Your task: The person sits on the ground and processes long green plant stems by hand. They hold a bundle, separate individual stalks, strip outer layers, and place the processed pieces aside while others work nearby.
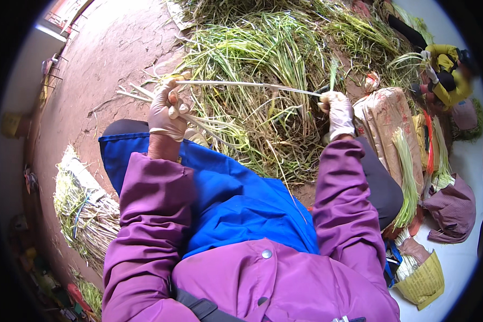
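Observation:
Both hands wear thin, pale gloves. My left hand (169,106) is closed on several pale plant stalks (139,93), their white ends pointing left and their leafy green ends (233,135) hanging to the lower right. One long whitish strand (245,83) stretches nearly level from the top of my left hand to my right hand (338,112), which grips its other end. A green leaf tip (333,76) sticks up above my right fist. Beneath and beyond the hands lies a large heap of green and dry leafy stalks (265,52). A blue apron (225,177) covers my lap.
Right of my knee are a tan sack (386,116) bearing writing, a bundle of pale green stalks (406,181) and a yellow bag (422,277). A tied bundle of stalks (88,213) lies at left. A person in yellow (446,76) sits at upper right, holding stalks.

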The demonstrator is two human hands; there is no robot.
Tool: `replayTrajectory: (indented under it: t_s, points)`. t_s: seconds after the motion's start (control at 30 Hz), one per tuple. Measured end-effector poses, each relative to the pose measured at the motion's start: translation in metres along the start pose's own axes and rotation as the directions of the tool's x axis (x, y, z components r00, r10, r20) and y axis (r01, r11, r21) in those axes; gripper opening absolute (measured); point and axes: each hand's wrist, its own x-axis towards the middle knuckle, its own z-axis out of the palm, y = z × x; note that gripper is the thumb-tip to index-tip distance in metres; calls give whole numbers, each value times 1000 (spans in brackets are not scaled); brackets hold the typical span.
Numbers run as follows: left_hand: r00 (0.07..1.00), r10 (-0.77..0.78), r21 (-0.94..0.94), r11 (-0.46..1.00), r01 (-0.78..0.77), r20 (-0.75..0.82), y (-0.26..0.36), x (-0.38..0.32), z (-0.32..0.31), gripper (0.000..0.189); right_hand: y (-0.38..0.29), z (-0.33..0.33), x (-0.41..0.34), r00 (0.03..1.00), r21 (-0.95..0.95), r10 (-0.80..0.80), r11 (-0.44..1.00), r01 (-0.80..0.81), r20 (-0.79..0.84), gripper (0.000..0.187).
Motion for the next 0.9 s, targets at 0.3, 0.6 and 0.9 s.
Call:
replayTrajectory:
  t_s: [0.3,0.6,0.9]
  points:
    - [997,37,-122,992,-28,68,34,8,-6,22,19,-90,10,841,-539,532,739,-404,100,16]
    - [988,-153,59,987,152,12,-16,-9,9,24,-20,117,-96,581,-61,332,898,-436,743,39]
    - [951,-302,84,952,296,68,-40,-25,15,37,-47,147,-99,724,373,79,816,-442,685,30]
